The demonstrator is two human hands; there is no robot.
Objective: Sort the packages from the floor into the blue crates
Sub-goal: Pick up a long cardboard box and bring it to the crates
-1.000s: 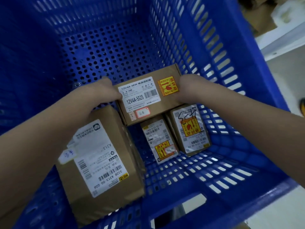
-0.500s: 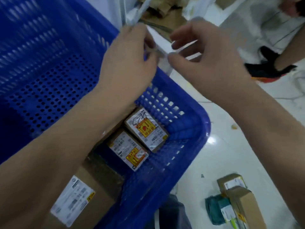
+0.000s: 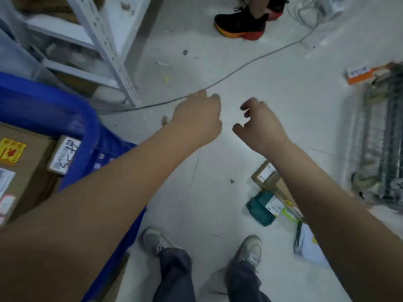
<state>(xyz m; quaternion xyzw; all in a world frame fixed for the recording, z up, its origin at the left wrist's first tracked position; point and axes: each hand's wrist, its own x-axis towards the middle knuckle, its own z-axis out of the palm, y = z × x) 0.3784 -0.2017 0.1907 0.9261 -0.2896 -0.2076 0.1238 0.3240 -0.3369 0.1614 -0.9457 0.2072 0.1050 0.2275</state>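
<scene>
Both arms extended over the floor; left hand and right hand empty, fingers loosely curled. Blue crate holds labelled cardboard boxes.

The crate is blue. A brown box inside carries a yellow sticker. One floor parcel is teal.

Surfaces and materials, head view.
Blue crate: moulded plastic, perforated wall, slight sheen. Boxes in it: matt brown cardboard, with white paper labels and a yellow sticker. Floor: pale, smooth, faintly glossy. Shelf upright: grey painted metal, punched holes. Floor packages: brown cardboard box, teal pouch that looks like soft plastic, paper label. Cable: grey, smooth sheath. Trousers: dark woven cloth.
</scene>
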